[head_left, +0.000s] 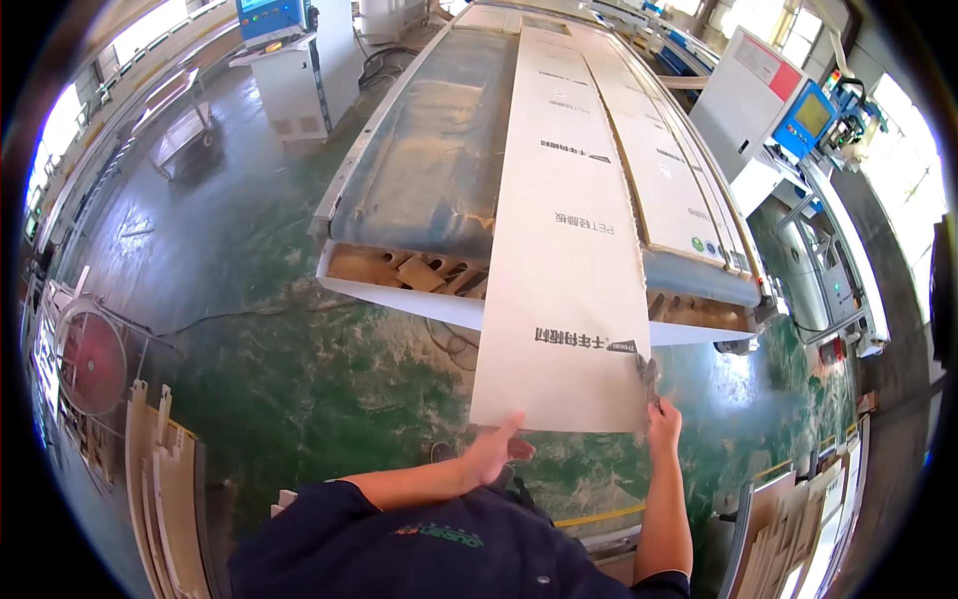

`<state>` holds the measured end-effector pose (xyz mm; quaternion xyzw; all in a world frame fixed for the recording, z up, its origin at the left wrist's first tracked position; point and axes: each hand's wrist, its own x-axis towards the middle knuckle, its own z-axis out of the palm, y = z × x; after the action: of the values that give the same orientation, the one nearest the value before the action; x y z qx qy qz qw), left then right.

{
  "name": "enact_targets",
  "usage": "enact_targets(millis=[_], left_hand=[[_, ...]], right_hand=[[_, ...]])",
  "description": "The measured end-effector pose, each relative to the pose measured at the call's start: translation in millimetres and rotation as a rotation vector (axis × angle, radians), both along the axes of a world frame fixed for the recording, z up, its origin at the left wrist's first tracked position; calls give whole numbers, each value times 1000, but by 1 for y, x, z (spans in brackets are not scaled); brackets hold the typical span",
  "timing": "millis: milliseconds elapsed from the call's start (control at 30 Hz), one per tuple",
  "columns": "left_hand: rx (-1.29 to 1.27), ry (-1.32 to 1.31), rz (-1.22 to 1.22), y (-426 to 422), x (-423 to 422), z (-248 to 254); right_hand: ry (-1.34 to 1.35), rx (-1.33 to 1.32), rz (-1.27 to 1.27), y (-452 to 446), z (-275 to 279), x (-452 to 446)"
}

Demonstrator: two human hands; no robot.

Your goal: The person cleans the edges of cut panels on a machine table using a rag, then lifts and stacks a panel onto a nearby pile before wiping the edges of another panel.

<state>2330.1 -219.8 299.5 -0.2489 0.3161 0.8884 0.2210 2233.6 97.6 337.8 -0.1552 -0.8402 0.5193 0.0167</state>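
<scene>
A long white printed panel [564, 290] reaches from the conveyor table [424, 140] toward me, its near end hanging past the table's edge. My left hand [499, 448] grips the panel's near edge at the left corner, thumb on top and fingers underneath. At the near right corner, my right hand [664, 424] is closed around a dark, ragged strip [649, 379] that lies along the panel's right edge; whether it also holds the panel is unclear. More white panels [674, 170] lie on the table to the right of this one.
An open tray with brown offcuts [419, 272] runs under the table's near end. Machine cabinets stand at the left [294, 85] and right [743, 105]. A round fan [92, 357] and stacked strips [165, 479] are at the left, more strips [798, 519] at the lower right.
</scene>
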Motion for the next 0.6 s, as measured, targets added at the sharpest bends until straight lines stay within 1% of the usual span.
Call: enact_targets(millis=[33, 133, 233, 267, 333, 433, 467, 500, 533, 600], left_hand=[[4, 1, 2, 0, 2, 0], [25, -22, -31, -2, 9, -2], [-20, -67, -91, -8, 19, -6], [-43, -90, -123, -9, 23, -7], [-25, -124, -73, -14, 29, 1], [-97, -113, -12, -20, 35, 9], [-143, -111, 53, -16, 36, 10], [-155, -116, 63, -15, 38, 6], [-166, -121, 77, -14, 40, 0], [-203, -97, 139, -7, 43, -13]], right_hand=[[10, -13, -6, -1, -1, 1], [-73, -92, -70, -3, 6, 7], [-85, -85, -10, 10, -5, 18], [-67, -62, -2, 16, -10, 26], [-38, -14, 7, 1, 2, 29], [-110, 178, 66, -15, 10, 37], [71, 235, 127, -16, -1, 39], [251, 289, 188, -16, -14, 41], [153, 242, 236, -20, 1, 41], [181, 231, 297, -15, 3, 33]])
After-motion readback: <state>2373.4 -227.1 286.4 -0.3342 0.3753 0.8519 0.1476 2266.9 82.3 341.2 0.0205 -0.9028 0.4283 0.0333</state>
